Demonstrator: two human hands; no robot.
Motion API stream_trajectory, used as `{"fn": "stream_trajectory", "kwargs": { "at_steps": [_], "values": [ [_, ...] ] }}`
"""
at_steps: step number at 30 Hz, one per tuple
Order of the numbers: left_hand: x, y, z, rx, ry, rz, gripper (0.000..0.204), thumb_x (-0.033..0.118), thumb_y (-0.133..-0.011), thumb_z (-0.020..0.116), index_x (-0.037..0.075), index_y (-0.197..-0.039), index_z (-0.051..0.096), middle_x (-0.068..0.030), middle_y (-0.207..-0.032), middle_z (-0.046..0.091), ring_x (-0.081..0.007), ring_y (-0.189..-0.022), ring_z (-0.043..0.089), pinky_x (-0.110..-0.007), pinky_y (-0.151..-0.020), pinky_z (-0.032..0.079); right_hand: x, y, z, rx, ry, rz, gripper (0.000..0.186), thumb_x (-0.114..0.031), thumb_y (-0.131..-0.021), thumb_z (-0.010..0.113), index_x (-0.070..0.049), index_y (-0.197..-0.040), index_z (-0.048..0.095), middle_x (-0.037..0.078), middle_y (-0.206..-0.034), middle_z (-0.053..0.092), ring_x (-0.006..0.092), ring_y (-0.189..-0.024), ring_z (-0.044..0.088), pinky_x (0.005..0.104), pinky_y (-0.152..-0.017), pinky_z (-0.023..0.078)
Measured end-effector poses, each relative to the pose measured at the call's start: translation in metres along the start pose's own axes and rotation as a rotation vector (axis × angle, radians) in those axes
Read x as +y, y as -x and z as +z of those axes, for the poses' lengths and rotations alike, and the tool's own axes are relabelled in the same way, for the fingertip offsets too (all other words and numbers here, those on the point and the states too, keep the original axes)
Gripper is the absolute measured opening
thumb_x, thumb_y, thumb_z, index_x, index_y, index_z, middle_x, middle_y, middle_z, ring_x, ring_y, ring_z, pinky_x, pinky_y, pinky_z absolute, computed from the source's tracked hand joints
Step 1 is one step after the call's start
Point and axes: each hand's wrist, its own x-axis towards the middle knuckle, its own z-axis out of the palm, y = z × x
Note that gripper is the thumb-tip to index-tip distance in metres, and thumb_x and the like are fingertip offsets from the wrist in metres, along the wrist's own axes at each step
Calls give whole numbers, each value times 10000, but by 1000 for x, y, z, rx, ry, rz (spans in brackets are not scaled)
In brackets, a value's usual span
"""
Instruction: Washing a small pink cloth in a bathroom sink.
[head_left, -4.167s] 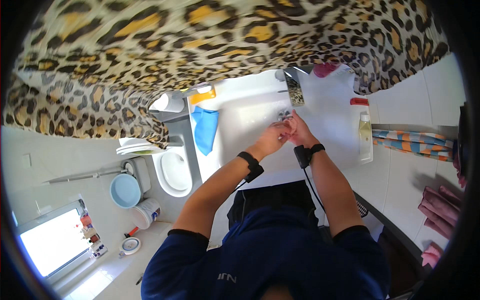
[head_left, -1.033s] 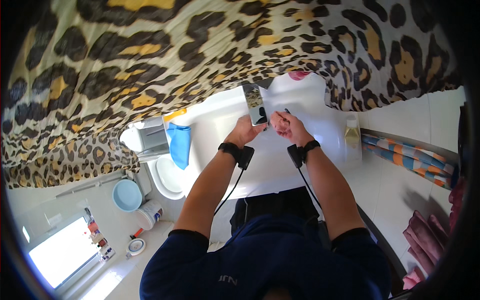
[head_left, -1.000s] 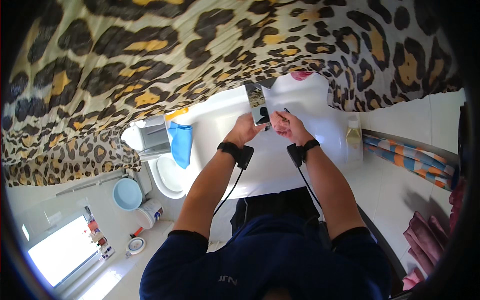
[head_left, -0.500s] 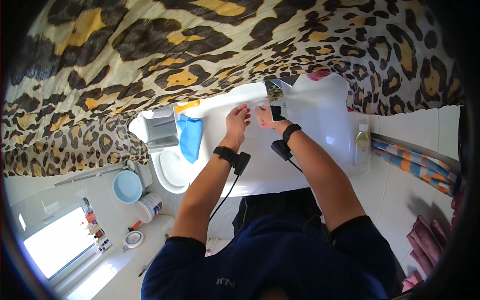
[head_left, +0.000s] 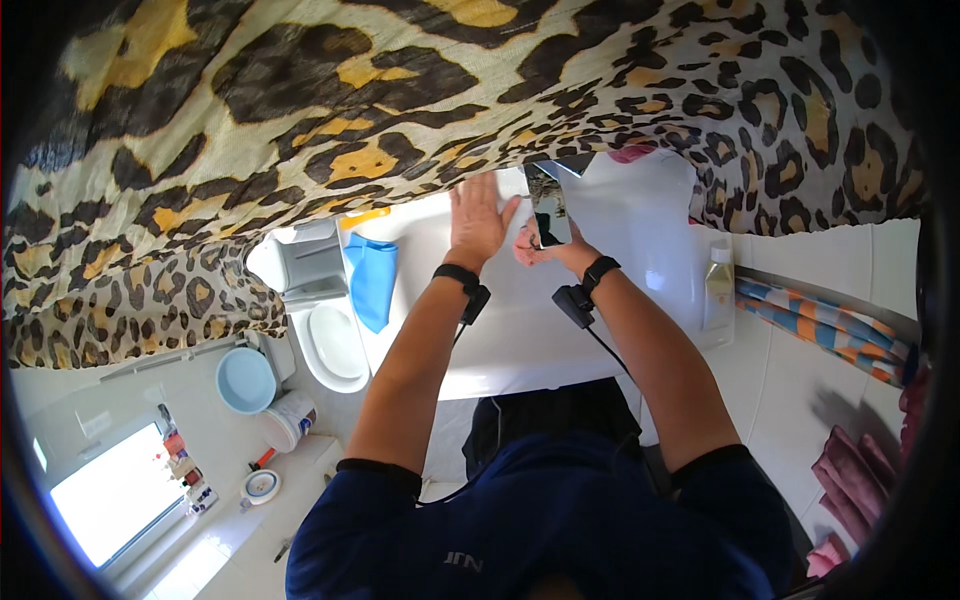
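Note:
My left hand (head_left: pixel 480 222) lies with its fingers stretched out and its thumb apart over the white basin (head_left: pixel 470 355); it holds nothing. My right hand (head_left: pixel 575 254) is at the near end of a flat, mirror-like faucet spout (head_left: pixel 550 200), its thumb along the right side. A pinkish shape shows left of the spout; whether it is curled fingertips or a held thing I cannot tell. A blue cloth (head_left: pixel 373 284) drapes over the basin's left end, next to an orange-yellow item (head_left: pixel 363 217). Part of the spout hides the right hand's fingers.
A leopard-print curtain (head_left: pixel 360 110) hangs along the far side. A bottle of pale yellow liquid (head_left: pixel 718 288) stands at the right end. To the left are a toilet (head_left: pixel 335 345), a light-blue tub (head_left: pixel 246 380) and a white bucket (head_left: pixel 287 422).
My left hand has moved away and its curled fingers have spread out. My right hand has shifted slightly right and nearer me, with its thumb now beside the spout.

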Motion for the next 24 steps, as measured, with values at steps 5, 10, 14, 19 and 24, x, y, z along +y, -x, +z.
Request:
{"fn": "stream_trajectory", "kwargs": {
  "at_steps": [5, 10, 14, 19, 24],
  "values": [
    [6, 7, 3, 211, -107, 286, 520, 279, -937, 499, 13, -1380, 432, -150, -1391, 463, -298, -1352, 355, -510, -1131, 232, 76, -29, -23, 160, 181, -22, 229, -206, -760, 667, -6, -695, 578, 151, -582, 612, 295, -513, 611, 403, -514, 497],
    [-41, 67, 27, -110, 451, 193, 319, 187, -925, 562, 88, -1224, 614, -77, -1265, 589, -256, -1243, 490, -461, -1054, 368, 47, -23, 4, 79, 87, 50, 215, -209, -782, 650, -3, -769, 591, 155, -597, 628, 293, -536, 638, 384, -519, 526],
    [-15, 56, 29, -300, 1249, -680, 376, 323, -970, 532, 126, -1290, 564, -38, -1264, 589, -295, -1181, 539, -498, -1038, 374, 53, -19, 10, 255, 234, -89, 229, -145, -793, 652, -22, -964, 564, 116, -689, 614, 242, -594, 625, 344, -524, 509],
    [26, 40, 16, -561, 1818, -757, 648, 583, -941, 466, 157, -1424, 398, -80, -1284, 572, -245, -1153, 533, -526, -1024, 384, 30, -11, 17, 326, 182, -228, 419, -288, -800, 693, -21, -1098, 565, 144, -913, 665, 294, -845, 657, 372, -755, 526],
    [46, 31, 50, -505, 1727, -743, 227, 152, -912, 575, 114, -1135, 567, -6, -877, 610, -115, -764, 598, -363, -786, 532, 14, 19, -8, 571, 246, -118, 266, -160, -843, 622, -36, -1077, 594, 169, -1006, 664, 333, -878, 655, 381, -808, 516]
  ]
}}
